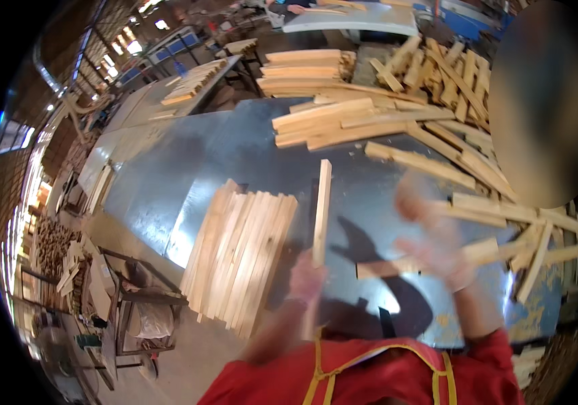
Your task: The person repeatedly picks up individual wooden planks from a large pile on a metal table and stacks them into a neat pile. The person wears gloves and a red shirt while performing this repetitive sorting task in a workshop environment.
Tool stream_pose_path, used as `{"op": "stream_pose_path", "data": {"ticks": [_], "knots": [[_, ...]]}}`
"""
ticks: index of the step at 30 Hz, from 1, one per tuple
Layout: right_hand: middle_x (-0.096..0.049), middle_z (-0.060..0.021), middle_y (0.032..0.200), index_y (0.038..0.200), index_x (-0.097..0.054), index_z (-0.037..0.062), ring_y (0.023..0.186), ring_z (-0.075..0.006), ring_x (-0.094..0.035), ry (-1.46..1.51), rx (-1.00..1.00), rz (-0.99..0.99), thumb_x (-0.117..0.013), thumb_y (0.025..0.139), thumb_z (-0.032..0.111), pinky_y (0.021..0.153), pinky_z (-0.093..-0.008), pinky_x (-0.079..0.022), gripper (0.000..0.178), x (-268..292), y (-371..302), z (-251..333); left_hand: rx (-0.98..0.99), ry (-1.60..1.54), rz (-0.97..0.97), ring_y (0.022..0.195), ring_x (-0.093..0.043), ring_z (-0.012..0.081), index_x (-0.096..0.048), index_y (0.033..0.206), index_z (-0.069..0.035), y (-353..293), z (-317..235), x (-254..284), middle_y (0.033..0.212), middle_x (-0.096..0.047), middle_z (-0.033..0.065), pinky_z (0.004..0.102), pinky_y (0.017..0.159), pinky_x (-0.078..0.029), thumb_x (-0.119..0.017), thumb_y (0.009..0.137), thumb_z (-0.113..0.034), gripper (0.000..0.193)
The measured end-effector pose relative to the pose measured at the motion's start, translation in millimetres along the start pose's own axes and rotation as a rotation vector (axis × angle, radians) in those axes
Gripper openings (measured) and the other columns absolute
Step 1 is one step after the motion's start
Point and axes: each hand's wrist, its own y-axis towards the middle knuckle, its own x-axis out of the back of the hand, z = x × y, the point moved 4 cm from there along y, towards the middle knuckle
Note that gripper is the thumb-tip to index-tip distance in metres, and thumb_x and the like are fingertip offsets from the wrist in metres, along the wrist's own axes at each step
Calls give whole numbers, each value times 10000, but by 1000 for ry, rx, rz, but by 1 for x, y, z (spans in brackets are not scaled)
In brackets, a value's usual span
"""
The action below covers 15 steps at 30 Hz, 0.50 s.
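Note:
My left hand (307,275) is closed around a pale wooden strip (323,209). The strip points away from me over the metal tabletop (235,145), and its lower end runs back toward my body. Right of it, my right hand (443,253) is blurred by motion; its thumb and fingers appear apart, with nothing seen between them. Under and beside that hand lies a loose wooden strip (377,268); I cannot tell whether they touch. To the left of my left hand, a row of strips (242,253) lies side by side at the table's near edge.
Heaped wooden pieces (464,158) cover the table's right side, with a neat stack (302,67) behind. A dark blurred oval (549,101) blocks the upper right. A metal frame stand (127,317) is at lower left. Across the far table (350,21), another person's hand shows.

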Motion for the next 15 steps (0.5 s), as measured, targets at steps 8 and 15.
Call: {"op": "stream_pose_path", "data": {"ticks": [8,15], "knots": [[-541,-206,1525,1640,-375,20,1445,-352,-510,-274,362,-334,-846,840,451,1218,-495,-421,1024,69,-91,196,-156,964,-313,1571,-382,417,-414,1656,-86,-56,139,127,1697,-437,187,548,1290,-276,-597,1007,-322,714],[-554,-190,1499,1614,-412,12,1425,-328,-519,-398,236,-529,-872,795,426,1216,-477,-417,1026,112,-135,248,-673,908,-349,1426,-528,421,-591,1489,-83,-45,61,64,1521,-592,203,598,1203,-395,-707,923,-360,641]]}}
